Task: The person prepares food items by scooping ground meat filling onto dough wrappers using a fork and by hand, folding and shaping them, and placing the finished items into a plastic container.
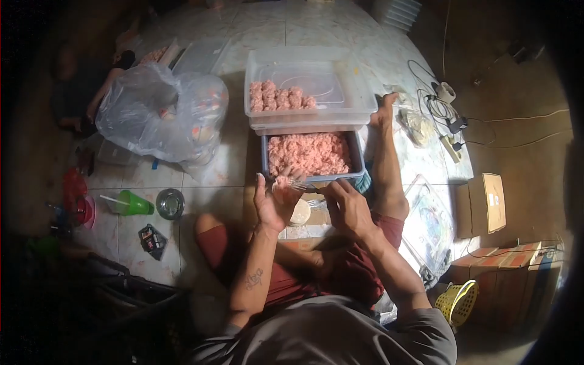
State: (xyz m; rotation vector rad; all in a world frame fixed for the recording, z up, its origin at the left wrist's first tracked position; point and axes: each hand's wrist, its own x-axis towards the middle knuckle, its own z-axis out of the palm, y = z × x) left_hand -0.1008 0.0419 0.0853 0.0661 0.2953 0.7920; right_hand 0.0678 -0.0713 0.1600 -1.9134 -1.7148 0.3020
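My left hand (272, 208) is turned palm up with the thumb apart, cupping a small portion of pink minced filling (281, 184); whether a wrapper lies under it I cannot tell. Pinched in my right hand (348, 205) is a metal fork (304, 187), its tines touching that filling. Just beyond both hands, a dark tray (360, 159) holds a mass of pink mince (309, 152). Below them lies a round pale stack (300, 213), probably dough wrappers, partly hidden by my left hand.
A clear plastic bin (340, 91) behind the tray contains rows of pink pieces (277, 97). Left are a bulging plastic bag (164, 112), a green cup (135, 204) and a glass ashtray (170, 203). Right are cables (441, 109), cardboard boxes (486, 280) and a yellow basket (456, 301).
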